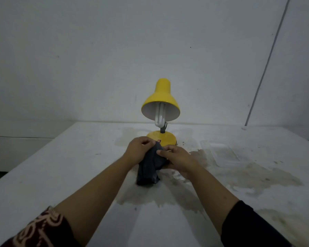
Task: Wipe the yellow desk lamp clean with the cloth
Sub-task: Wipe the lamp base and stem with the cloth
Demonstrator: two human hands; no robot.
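Scene: head view looking down at a pale, stained table (61,166) against a blank wall; two bare forearms reach in from the bottom of the frame.
Lamp: yellow desk lamp (160,104) stands upright at centre frame, near the table's far edge; shade tipped toward the viewer w/ a white bulb (159,115) hanging below its rim; round yellow base (165,137) just beyond the hands.
Cloth: dark cloth (148,169) bunched at centre frame, just below the lamp base; lower end drapes onto the table; not touching the lamp as far as I can tell.
Left hand: left hand (138,148) closed on the cloth's upper left part, fingers curled in.
Right hand: right hand (178,157) pinching the cloth's upper right edge, thumb & fingers together on the fabric.
Step, my guess: gathering or folding the cloth into a pad; wiping not yet begun.
Handling, lamp: prob. light thin metal, smooth & a bit slippery; top-heavy w/ the shade out front, so could tip; steady it by the base or dark neck (162,130) w/ one hand, wipe w/ the other; bulb looks fragile, keep pressure off it.
Handling, cloth: soft, limp; can't tell if damp.
Table: brownish blotches at centre & right of frame; wet or dry unclear.
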